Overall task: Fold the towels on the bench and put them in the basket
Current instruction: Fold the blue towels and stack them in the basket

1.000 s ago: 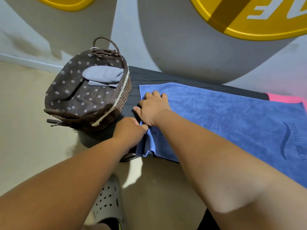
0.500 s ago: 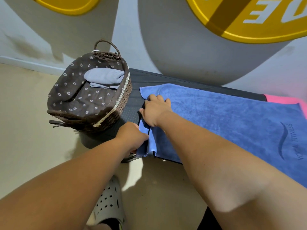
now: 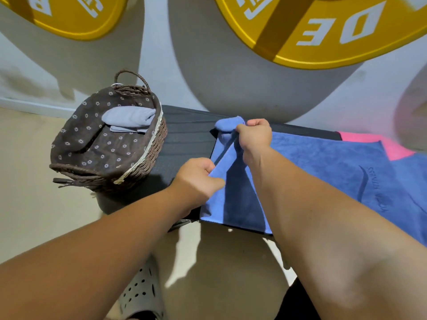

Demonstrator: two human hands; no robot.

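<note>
Sitting at left end of the counter (image 3: 184, 137), wicker basket (image 3: 143, 165) holds a folded grey towel (image 3: 129, 116). Fingers of left hand (image 3: 196, 176) pinch near corner of the blue towel (image 3: 323, 162) spread on counter, right hand (image 3: 254, 135) pinches far corner. Soft, floppy: hold corners.

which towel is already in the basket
The pale grey-blue towel, folded inside the basket. The blue towel and the pink towel lie on the bench.
</note>
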